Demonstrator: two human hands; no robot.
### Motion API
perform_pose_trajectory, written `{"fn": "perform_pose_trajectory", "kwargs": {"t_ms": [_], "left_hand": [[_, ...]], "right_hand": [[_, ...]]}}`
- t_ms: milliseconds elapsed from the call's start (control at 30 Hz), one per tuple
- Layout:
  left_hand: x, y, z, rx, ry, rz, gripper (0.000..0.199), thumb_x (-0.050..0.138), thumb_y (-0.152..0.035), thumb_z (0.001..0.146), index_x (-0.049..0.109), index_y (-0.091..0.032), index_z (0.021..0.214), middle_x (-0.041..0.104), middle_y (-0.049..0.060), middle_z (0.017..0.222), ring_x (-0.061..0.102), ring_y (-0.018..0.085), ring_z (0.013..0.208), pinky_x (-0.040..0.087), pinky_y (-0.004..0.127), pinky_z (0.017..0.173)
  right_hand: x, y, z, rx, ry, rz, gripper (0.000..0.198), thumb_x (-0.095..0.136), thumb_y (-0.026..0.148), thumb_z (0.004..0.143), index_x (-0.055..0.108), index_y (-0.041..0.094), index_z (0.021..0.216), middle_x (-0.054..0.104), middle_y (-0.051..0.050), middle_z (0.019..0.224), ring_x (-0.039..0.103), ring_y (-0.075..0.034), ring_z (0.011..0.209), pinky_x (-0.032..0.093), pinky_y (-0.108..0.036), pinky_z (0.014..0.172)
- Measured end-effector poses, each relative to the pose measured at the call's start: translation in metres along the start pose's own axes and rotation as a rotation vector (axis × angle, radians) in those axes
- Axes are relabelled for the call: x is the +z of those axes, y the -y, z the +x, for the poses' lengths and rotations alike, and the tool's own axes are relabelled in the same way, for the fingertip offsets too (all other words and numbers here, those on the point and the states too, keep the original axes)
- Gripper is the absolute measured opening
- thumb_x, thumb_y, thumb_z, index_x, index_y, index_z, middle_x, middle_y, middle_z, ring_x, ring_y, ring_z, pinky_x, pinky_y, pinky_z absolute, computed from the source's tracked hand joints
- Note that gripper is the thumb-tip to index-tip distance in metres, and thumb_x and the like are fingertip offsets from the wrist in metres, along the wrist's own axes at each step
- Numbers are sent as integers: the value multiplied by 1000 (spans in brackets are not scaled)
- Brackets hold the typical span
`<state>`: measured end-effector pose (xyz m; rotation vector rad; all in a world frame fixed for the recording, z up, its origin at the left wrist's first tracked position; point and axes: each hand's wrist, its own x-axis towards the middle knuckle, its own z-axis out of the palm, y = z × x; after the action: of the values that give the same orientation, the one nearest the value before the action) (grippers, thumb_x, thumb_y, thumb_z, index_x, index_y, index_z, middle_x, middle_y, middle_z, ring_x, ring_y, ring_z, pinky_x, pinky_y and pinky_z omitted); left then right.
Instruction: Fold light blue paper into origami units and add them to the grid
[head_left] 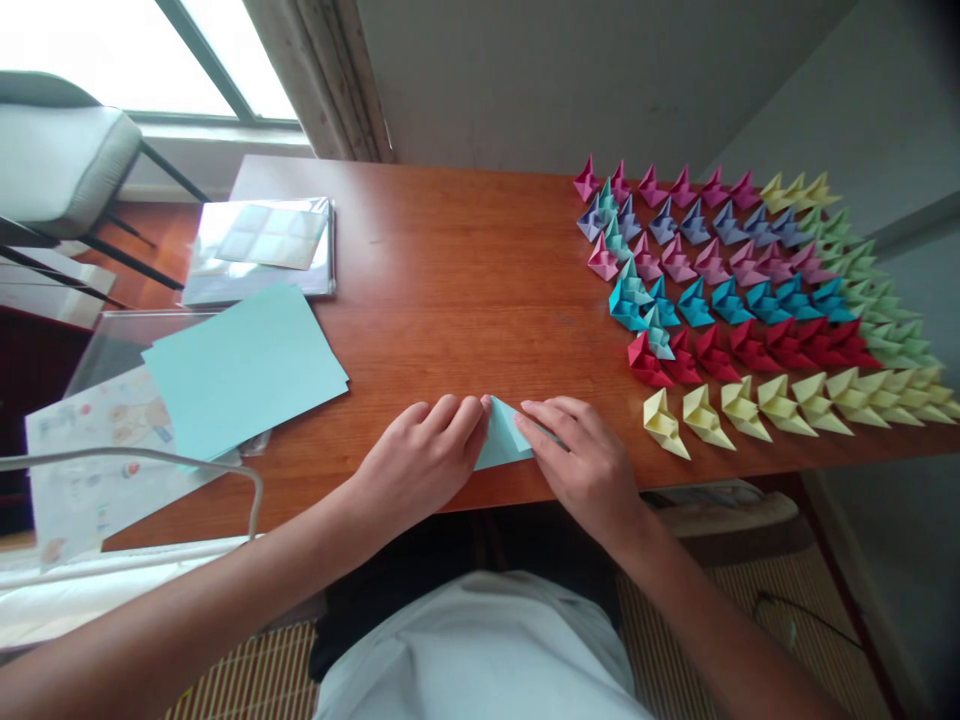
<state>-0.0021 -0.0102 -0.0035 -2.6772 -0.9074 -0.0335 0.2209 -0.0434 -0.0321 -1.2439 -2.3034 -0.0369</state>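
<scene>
A light-blue sheet of origami paper [504, 432], partly folded to a point at its far end, lies at the table's front edge between my hands. My left hand [431, 450] is closed, its fingertips pressing the paper's left side near the point. On the right side, my right hand [581, 465] has its fingers together on the folded flap. Both palms hide part of the sheet. To the right stand rows of folded paper figures in several colours, the nearest being a pale yellow paper figure [664, 424].
A stack of light-blue paper [244, 365] lies on the left over a printed sheet [105, 470]. Behind it sits a plastic-wrapped pack [259, 250]. A white cable [247, 465] crosses the left front. A chair [67, 150] stands by the window.
</scene>
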Motion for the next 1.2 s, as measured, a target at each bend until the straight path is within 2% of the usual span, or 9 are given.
{"fn": "perform_pose_trajectory", "kwargs": {"t_ms": [200,367,533,667,1067,1133,1200], "left_hand": [[-1,1,2,-7,6,-19,32,49,-15,99,57,-6,129,60,6,88,56,19,76,41,35,59],[-1,0,1,-12,21,-33,31,47,-14,100,55,-10,129,61,6,89,56,19,76,40,35,59],[-1,0,1,-14,27,-36,30,47,-15,100,55,-10,128,61,6,90,56,19,76,41,36,59],[-1,1,2,-12,17,-28,30,49,-16,100,56,-7,128,61,5,88,56,19,75,41,35,59],[-1,1,2,-24,5,-18,29,48,-17,100,58,-10,127,64,6,89,58,18,75,43,35,60],[-2,2,2,-20,-25,-36,28,48,-15,100,61,-10,124,67,7,94,60,18,77,45,34,61],[-3,2,0,-1,-66,-80,27,49,-13,99,63,-12,122,69,9,109,62,18,84,47,34,65]], "right_hand": [[-1,5,-3,-94,40,13,30,63,7,92,71,15,119,69,-6,131,59,-28,119,56,-41,95],[-3,5,-5,-79,87,40,33,62,10,93,71,21,123,67,-7,134,59,-29,122,56,-45,94],[-7,4,-5,-80,146,53,29,61,14,94,72,20,120,65,-7,137,58,-29,121,55,-45,95],[-8,0,-5,-96,148,80,30,59,12,94,71,19,120,65,-7,138,57,-28,123,54,-44,95],[-6,0,-7,-85,124,111,33,60,11,92,70,20,122,64,-8,138,56,-28,125,53,-45,96],[-6,0,-6,-80,125,116,33,60,11,92,70,19,123,64,-9,138,56,-28,125,53,-45,95],[-6,0,-6,-69,131,125,34,60,11,92,70,20,123,65,-9,137,56,-28,126,53,-45,96]]}}
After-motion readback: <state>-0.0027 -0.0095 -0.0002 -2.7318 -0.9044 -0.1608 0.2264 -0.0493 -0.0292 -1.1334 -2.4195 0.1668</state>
